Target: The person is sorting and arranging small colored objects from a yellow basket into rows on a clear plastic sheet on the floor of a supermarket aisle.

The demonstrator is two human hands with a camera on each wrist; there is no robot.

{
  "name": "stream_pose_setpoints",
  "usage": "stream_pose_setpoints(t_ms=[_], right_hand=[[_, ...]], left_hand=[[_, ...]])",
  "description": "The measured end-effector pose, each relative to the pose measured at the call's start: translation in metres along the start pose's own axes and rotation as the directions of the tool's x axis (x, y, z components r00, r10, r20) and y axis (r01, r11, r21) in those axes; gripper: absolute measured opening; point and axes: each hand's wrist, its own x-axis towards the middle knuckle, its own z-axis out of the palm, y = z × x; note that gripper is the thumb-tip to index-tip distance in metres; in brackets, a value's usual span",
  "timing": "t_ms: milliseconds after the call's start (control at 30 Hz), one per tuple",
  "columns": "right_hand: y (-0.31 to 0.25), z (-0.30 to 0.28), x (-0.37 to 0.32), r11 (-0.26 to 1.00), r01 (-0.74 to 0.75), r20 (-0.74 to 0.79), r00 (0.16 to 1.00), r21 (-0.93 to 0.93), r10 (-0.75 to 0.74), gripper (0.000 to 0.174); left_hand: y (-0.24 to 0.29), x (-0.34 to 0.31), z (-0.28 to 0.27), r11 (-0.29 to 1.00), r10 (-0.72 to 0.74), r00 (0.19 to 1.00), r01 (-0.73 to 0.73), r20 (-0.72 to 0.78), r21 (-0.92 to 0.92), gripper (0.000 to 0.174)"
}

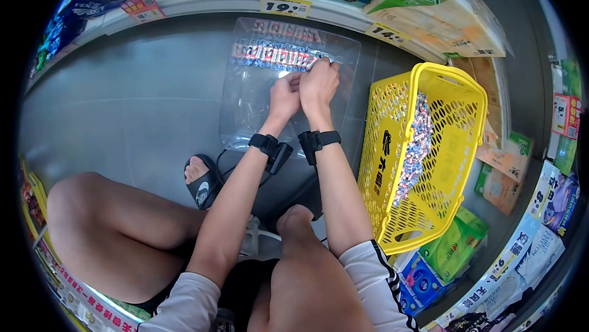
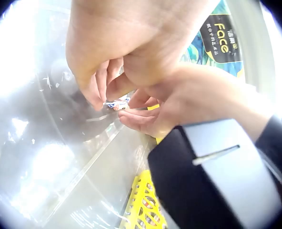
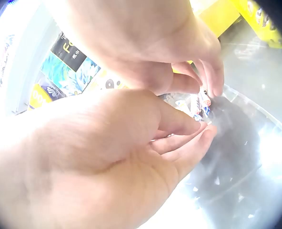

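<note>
Two hands of ours are meeting, left hand (image 1: 285,97) and right hand (image 1: 319,88) pinching a wrapped sweet (image 2: 118,105), its long axis lying crosswise between them; the right is sitting nearer the far right corner of the clear bin (image 1: 245,114), where fingers are hiding the end of the sweet row (image 1: 273,55) and glare is blurring wrapper edges

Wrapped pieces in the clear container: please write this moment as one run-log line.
left hand: pinching wrapped pieces; right hand: pinching there too; row: inside clear container; yellow basket: beside container, more pieces inside
</note>
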Motion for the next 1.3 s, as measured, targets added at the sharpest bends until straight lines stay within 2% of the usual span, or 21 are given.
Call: stream_pose_setpoints(t_ms=[67,133,267,367,567,633,733,833,967,1033,1300], right_hand=[[-0.002,-0.003,0.001,0.999,-0.034,0.057,0.998,0.009,0.033,0.032],[0.000,-0.004,0.001,0.997,-0.061,0.120,0.991,0.037,0.056,0.034],[0.001,-0.003,-0.002,0.996,-0.045,0.109,0.993,0.082,0.036,0.035],[0.007,0.003,-0.003,0.990,0.039,0.067,0.997,0.136,-0.049,0.036],[0.010,-0.003,-0.005,0.979,0.029,0.048,0.998,0.200,-0.040,0.038],[0.011,-0.004,-0.005,0.981,-0.004,0.095,0.995,0.195,-0.015,0.038],[0.013,-0.002,-0.007,0.978,0.012,0.066,0.997,0.206,-0.027,0.039],[0.012,-0.001,-0.008,0.968,-0.025,0.054,0.998,0.250,0.012,0.043],[0.011,-0.005,-0.008,0.967,-0.030,0.050,0.999,0.255,0.018,0.042],[0.012,-0.006,-0.008,0.976,-0.022,0.076,0.997,0.218,0.006,0.042],[0.020,0.001,-0.008,0.966,-0.005,0.040,0.999,0.260,-0.006,0.044]], left_hand=[[0.003,-0.002,0.000,1.000,-0.020,1.000,0.019,0.022,0.013,0.042],[0.006,-0.005,0.001,0.998,0.018,0.997,-0.014,-0.070,0.062,0.038],[0.012,-0.006,0.003,0.993,0.010,0.998,-0.002,-0.064,0.122,0.034],[0.016,-0.008,0.004,0.988,0.010,1.000,-0.005,-0.026,0.153,0.032],[-0.002,-0.002,0.008,0.997,0.017,1.000,-0.016,-0.015,0.070,0.033],[-0.001,-0.005,0.008,0.998,0.031,1.000,-0.031,0.003,0.049,0.039],[0.004,-0.007,0.008,0.999,-0.018,1.000,0.019,0.010,-0.040,0.047],[0.007,-0.009,0.007,0.998,-0.004,1.000,0.005,0.029,-0.061,0.054],[0.006,-0.011,0.009,0.993,0.033,0.999,-0.034,-0.010,-0.115,0.054],[0.007,-0.012,0.009,0.991,0.033,0.999,-0.031,0.013,-0.129,0.054],[0.002,-0.011,0.010,0.983,0.029,0.999,-0.022,0.037,-0.182,0.050]])
